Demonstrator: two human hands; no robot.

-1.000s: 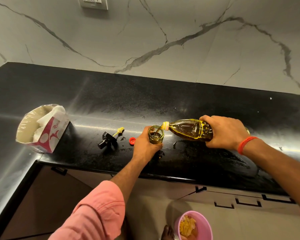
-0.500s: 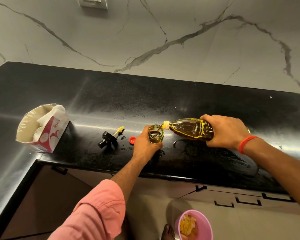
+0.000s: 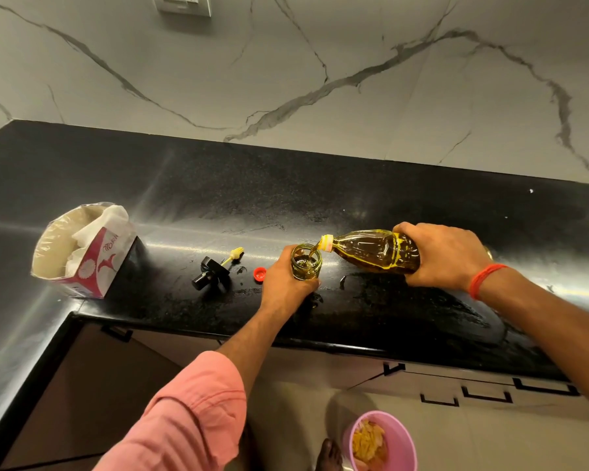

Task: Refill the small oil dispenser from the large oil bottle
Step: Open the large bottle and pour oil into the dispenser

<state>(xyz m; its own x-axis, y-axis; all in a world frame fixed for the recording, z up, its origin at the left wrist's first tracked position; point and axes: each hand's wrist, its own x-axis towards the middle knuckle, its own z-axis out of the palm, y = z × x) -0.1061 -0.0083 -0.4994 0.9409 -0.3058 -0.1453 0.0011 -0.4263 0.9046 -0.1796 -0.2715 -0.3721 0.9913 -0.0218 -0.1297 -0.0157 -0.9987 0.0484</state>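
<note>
The small glass oil dispenser [image 3: 306,262] stands open-topped on the black counter [image 3: 218,185], and my left hand [image 3: 284,283] grips it from the near side. My right hand [image 3: 446,254] holds the large oil bottle [image 3: 371,250] tipped almost flat, its yellow neck at the dispenser's rim. A thin stream of dark golden oil runs from the neck into the dispenser. The dispenser's black pump top [image 3: 215,269], with a yellow tip, lies on the counter to the left. The bottle's red cap [image 3: 259,274] lies beside my left hand.
A torn pink-and-white packet [image 3: 82,253] with white paper inside sits at the counter's left corner. Oily smears mark the counter under the bottle. A pink bowl [image 3: 381,440] with yellow scraps stands on the floor below, beside a bare foot. Drawer fronts line the cabinet under the counter edge.
The bottle's neck has stayed at the dispenser's rim while oil keeps running in. Both hands hold almost the same places.
</note>
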